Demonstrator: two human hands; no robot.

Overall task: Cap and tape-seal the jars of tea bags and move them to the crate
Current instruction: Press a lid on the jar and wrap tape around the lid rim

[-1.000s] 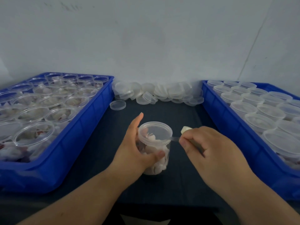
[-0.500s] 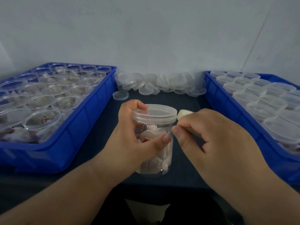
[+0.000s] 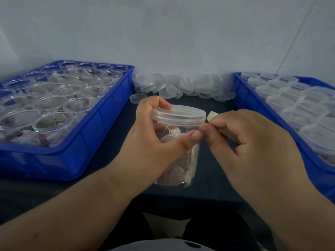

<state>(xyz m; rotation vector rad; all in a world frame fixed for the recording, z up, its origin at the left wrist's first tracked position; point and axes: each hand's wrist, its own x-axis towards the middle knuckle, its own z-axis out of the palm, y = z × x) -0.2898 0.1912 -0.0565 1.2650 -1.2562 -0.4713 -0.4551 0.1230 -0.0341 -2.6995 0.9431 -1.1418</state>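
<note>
Since a second ago the jar (image 3: 181, 160) has come up and nearer, and the left hand (image 3: 154, 142), whose forefinger then stood straight beside it, now curls its fingers over the far edge of the lid (image 3: 179, 113) with the thumb laid across the near wall. The right hand (image 3: 253, 145) has closed in from the side, so that its thumb tip meets the left thumb just under the lid's rim. Its fingers are wrapped round a pale cream tool (image 3: 212, 115), whose end shows beside the lid. Whether any tape runs between tool and jar cannot be told. The jar is clear and capped, packed with whitish tea bags (image 3: 179, 169), and is held over the near part of the dark table (image 3: 213, 169), between the two crates. On the left, a blue crate (image 3: 101, 138) holds rows of open jars (image 3: 54, 122) with tea bags inside. The blue crate on the right (image 3: 253, 98) holds rows of capped jars (image 3: 293, 115). Loose lids (image 3: 190, 86) lie heaped along the wall, and a single lid (image 3: 138, 97) lies just before them.
</note>
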